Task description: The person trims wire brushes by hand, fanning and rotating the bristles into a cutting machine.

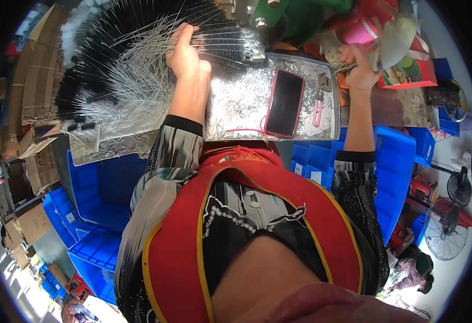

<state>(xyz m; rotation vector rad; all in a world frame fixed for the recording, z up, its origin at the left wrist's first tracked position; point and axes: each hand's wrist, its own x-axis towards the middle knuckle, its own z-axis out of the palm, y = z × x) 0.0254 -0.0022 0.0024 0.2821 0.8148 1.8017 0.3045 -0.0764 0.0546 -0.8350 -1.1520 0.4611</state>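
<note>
The left hand (188,60) curls onto wire-stemmed brushes (144,62) heaped at the left edge of the desk (131,145), the right hand (361,67) past the tray's (335,110) right edge (also curled, both pinches unclear) — a hasty tug could snag crossed stems.

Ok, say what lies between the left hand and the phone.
In the head view, metal bits strewn over the tray lie between the left hand and the phone, with wires close beside the hand.

Lettering (246,155) on red apron (175,258), white label (315,176) on blue bin (322,155), neither legible
</note>
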